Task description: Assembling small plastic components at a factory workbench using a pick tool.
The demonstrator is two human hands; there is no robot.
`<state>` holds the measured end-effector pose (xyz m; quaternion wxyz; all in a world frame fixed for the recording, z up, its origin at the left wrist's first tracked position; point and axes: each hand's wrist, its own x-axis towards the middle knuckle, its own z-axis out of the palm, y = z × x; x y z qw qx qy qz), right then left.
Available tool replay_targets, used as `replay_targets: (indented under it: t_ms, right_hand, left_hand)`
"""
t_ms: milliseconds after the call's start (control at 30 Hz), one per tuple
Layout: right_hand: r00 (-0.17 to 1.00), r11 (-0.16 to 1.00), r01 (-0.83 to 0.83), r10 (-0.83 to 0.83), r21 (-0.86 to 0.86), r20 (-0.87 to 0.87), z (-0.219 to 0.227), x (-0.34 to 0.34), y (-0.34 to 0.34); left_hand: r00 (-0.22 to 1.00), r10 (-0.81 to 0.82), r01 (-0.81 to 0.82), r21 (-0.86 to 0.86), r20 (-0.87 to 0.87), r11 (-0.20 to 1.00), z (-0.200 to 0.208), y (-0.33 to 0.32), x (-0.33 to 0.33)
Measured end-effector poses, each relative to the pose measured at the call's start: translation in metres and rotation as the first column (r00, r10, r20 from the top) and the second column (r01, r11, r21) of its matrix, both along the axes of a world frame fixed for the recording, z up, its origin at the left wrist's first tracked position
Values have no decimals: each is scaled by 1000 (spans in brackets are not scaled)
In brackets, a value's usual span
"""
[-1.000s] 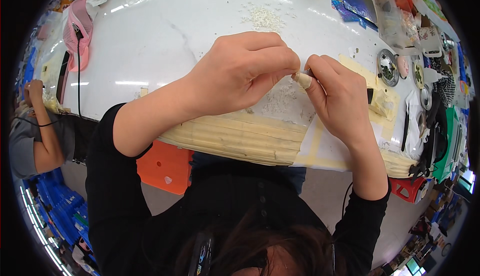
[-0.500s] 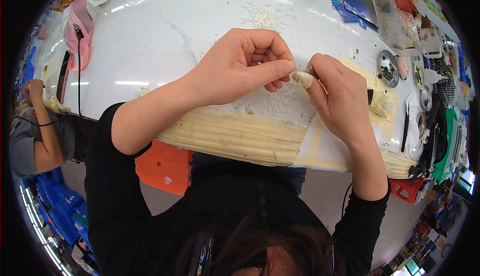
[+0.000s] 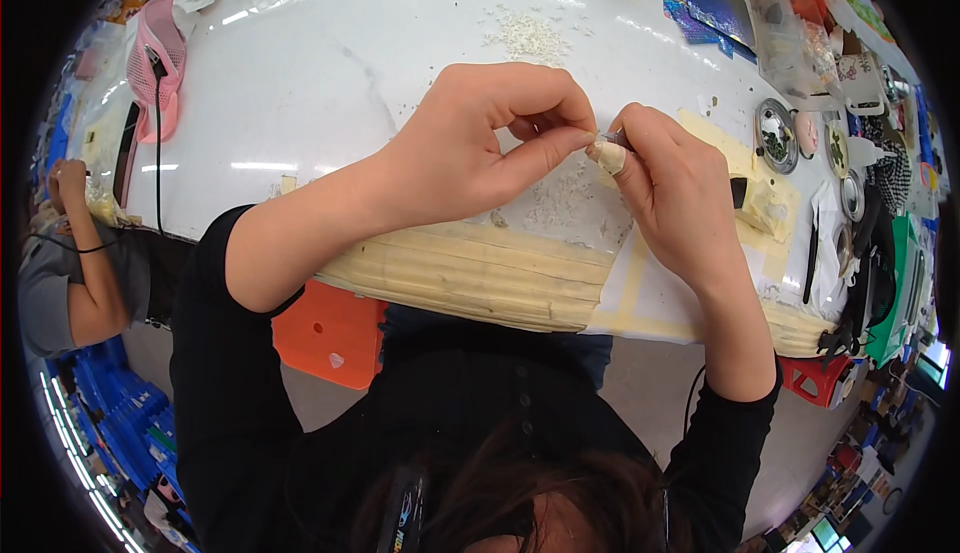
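Observation:
Above the near part of the white table, my left hand (image 3: 500,138) is closed, thumb and forefinger pinched together at their tips. Whatever lies between them is too small to make out. Almost touching those fingertips is my right hand (image 3: 675,183), whose thumb is wrapped in pale tape. Its thumb and forefinger grip a small grey metal tool (image 3: 613,138), mostly hidden by the fingers, so its exact kind does not show. Small white bits (image 3: 560,203) lie scattered on the table below the hands. A larger heap of white bits (image 3: 530,36) sits farther off.
Tan tape covers the table's front edge (image 3: 470,268). On the right are a round metal dish (image 3: 775,136), a tape-covered block (image 3: 765,208) and a clear plastic box (image 3: 790,38). A pink mesh item (image 3: 157,58) lies far left, near another person's arm (image 3: 85,263).
My left hand has shifted slightly right, its fingertips now closer to the metal tool, and its other fingers have curled out of sight. My right hand has barely moved.

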<state>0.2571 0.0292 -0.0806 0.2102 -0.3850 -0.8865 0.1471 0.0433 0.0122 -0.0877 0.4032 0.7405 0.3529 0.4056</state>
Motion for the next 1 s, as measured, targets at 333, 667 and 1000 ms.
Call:
replay_targets:
  t_ms: [333, 667, 1000]
  right_hand:
    - [1000, 1000, 0, 0, -20, 7, 0, 0, 0]
    - [1000, 999, -26, 26, -26, 1, 0, 0, 0]
    - [999, 999, -33, 33, 3, -16, -3, 1, 2]
  left_hand:
    - [992, 54, -21, 269, -113, 963, 1, 2, 0]
    - [978, 93, -12, 392, -188, 920, 0, 2, -1]
    - [993, -34, 58, -225, 111, 973, 0, 0, -2]
